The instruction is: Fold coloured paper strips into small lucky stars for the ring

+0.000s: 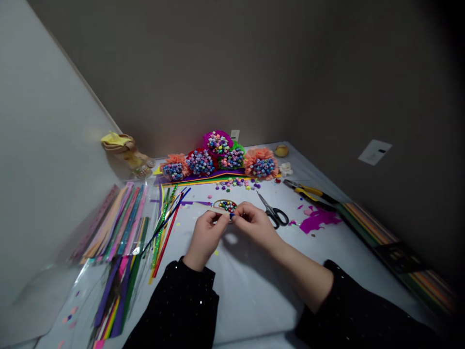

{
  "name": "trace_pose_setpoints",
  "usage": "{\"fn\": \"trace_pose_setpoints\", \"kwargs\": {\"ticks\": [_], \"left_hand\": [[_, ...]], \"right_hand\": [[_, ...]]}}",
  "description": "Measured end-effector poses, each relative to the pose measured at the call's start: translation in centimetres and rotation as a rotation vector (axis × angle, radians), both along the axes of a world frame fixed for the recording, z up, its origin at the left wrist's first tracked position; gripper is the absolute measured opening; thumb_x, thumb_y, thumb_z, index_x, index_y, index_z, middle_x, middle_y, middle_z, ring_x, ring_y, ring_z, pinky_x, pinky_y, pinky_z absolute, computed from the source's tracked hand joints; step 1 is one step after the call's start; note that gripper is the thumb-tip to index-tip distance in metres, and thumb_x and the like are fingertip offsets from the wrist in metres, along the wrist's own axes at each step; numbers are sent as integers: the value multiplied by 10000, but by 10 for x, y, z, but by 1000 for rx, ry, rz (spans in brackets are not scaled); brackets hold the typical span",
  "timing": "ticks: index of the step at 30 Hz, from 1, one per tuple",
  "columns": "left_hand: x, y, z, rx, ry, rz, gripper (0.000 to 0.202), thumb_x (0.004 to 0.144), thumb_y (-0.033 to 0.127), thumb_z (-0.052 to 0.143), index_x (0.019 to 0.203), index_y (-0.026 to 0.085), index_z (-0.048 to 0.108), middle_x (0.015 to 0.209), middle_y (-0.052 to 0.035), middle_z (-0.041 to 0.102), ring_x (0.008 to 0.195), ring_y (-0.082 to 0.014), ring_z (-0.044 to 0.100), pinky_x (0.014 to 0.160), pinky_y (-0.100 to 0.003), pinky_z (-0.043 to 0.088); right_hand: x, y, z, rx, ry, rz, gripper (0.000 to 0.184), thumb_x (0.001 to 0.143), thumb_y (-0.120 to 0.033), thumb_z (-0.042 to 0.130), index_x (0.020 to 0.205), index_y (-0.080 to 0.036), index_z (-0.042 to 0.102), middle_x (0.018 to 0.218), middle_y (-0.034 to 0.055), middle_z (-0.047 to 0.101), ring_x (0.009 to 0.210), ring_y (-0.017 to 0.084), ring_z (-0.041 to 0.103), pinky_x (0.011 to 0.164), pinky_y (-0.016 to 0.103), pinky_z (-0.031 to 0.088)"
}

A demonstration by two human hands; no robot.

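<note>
My left hand [204,236] and my right hand [256,226] meet over the middle of the table, thumbs and fingertips pinched together. Between them is a narrow paper strip [218,210], pale along its length and dark blue at the fingertips. Its exact fold is too small to make out. Just behind the fingers stands a small round dish [215,202] of shiny coloured beads, partly covered by my hands. Black-handled scissors [279,216] lie close to the right hand's far side.
Paper-star bouquets [221,157] line the back, with loose paper stars [238,183] before them. Paper strips [169,232] and plastic packs of strips [116,218] lie left. Yellow-handled pliers [310,192], magenta scraps [317,219] and a coloured-paper pack [392,252] lie right.
</note>
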State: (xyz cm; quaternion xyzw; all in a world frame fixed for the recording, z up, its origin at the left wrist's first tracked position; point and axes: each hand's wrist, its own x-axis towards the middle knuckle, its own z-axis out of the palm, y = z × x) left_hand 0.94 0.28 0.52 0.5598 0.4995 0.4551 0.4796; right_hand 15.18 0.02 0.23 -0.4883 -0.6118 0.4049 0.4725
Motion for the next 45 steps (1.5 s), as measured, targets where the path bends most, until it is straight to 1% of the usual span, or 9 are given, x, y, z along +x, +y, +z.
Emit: {"fn": "trace_pose_setpoints", "kwargs": {"ticks": [8, 14, 22, 30, 33, 36, 40, 42, 45], "left_hand": [[-1, 2, -7, -15, -49, -63, 197, 743, 317, 588, 810, 137, 629, 658, 0, 604, 633, -131, 542, 617, -240, 421], [-4, 3, -4, -73, -56, -132, 160, 740, 305, 596, 728, 147, 579, 569, 34, 496, 536, -92, 438, 536, -205, 358], [-11, 5, 5, -50, 51, -181, 130, 706, 270, 597, 671, 147, 576, 633, 20, 538, 607, -106, 475, 613, -223, 387], [-21, 10, 7, -16, 163, -274, 95, 701, 229, 596, 657, 146, 584, 629, 18, 566, 611, -113, 502, 618, -227, 396], [-20, 9, 9, 23, 198, -239, 91, 708, 225, 588, 662, 147, 590, 629, 17, 576, 605, -113, 513, 613, -225, 407], [-17, 7, 9, 78, 234, -149, 95, 713, 221, 580, 655, 146, 586, 618, 17, 571, 603, -114, 516, 601, -220, 413], [-13, 5, 6, 133, 274, -81, 91, 722, 206, 583, 660, 142, 604, 634, 2, 591, 622, -122, 537, 583, -214, 424], [-11, 4, 5, 160, 282, -70, 93, 741, 207, 582, 698, 142, 633, 687, -19, 628, 663, -135, 566, 598, -223, 440], [-10, 4, 2, 260, 284, -97, 145, 764, 208, 594, 863, 157, 688, 854, -58, 674, 779, -158, 602, 674, -253, 467]], "right_hand": [[4, 2, -2, -139, 112, 20, 118, 681, -258, 565, 613, -170, 525, 650, -20, 491, 605, 114, 444, 594, 253, 355], [5, 2, -1, -87, 70, 34, 97, 666, -230, 552, 590, -177, 523, 650, -16, 490, 608, 116, 453, 587, 249, 353], [7, 1, 6, 72, -29, 87, 111, 673, -164, 538, 569, -183, 505, 645, -5, 497, 632, 126, 477, 607, 251, 379], [7, 1, 4, 85, -75, 122, 97, 690, -150, 567, 598, -179, 559, 674, 0, 528, 663, 125, 515, 611, 246, 390], [8, 3, 1, 26, -58, 145, 102, 725, -204, 559, 630, -177, 584, 698, 9, 545, 673, 131, 522, 622, 256, 399], [8, 6, -2, -38, -33, 168, 148, 766, -269, 525, 687, -172, 605, 737, 21, 563, 703, 139, 530, 644, 264, 404], [7, 7, -3, -91, -71, 120, 105, 729, -267, 556, 690, -171, 573, 724, 6, 540, 660, 126, 497, 591, 242, 374], [6, 7, -3, -86, -76, 93, 108, 734, -262, 540, 672, -174, 543, 706, -3, 519, 654, 123, 477, 589, 238, 365], [5, 7, -3, -80, -63, 109, 128, 759, -272, 504, 671, -180, 513, 689, -10, 498, 670, 127, 461, 605, 238, 363]]}}
